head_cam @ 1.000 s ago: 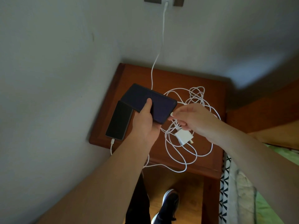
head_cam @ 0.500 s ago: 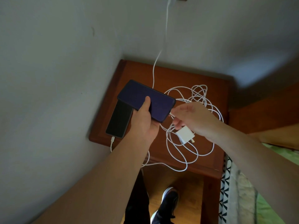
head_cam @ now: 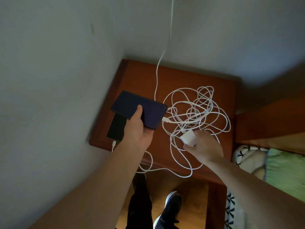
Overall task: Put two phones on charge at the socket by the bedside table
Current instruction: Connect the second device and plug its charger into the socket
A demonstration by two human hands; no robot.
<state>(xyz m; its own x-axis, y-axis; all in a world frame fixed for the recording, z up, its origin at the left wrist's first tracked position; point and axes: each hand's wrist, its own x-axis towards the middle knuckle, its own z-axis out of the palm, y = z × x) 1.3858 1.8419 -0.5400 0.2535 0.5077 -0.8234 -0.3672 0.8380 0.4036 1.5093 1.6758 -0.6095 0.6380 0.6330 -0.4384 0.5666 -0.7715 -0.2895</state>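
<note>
My left hand (head_cam: 137,129) grips a dark blue phone (head_cam: 130,104) above the left side of the wooden bedside table (head_cam: 142,76), thumb across its screen. A white cable plug (head_cam: 165,120) sits at the phone's right end. Under it lies a black phone (head_cam: 116,128) with a white cable (head_cam: 113,144) in its near end. My right hand (head_cam: 204,146) pinches a white charger adapter (head_cam: 188,138) on the table, amid a tangle of white cable (head_cam: 194,111). Another white cable (head_cam: 170,30) runs up the wall; the socket is out of frame.
Grey walls close in on the left and back. A wooden bed frame (head_cam: 270,116) and green bedding (head_cam: 285,171) lie to the right. Cable loops hang over the table's front edge (head_cam: 165,169). My leg and shoe (head_cam: 171,210) stand on the wooden floor below.
My right hand left the plug at the blue phone's end and dropped toward me onto the white adapter, now pinching it. The view tilted down, so the socket went out of frame.
</note>
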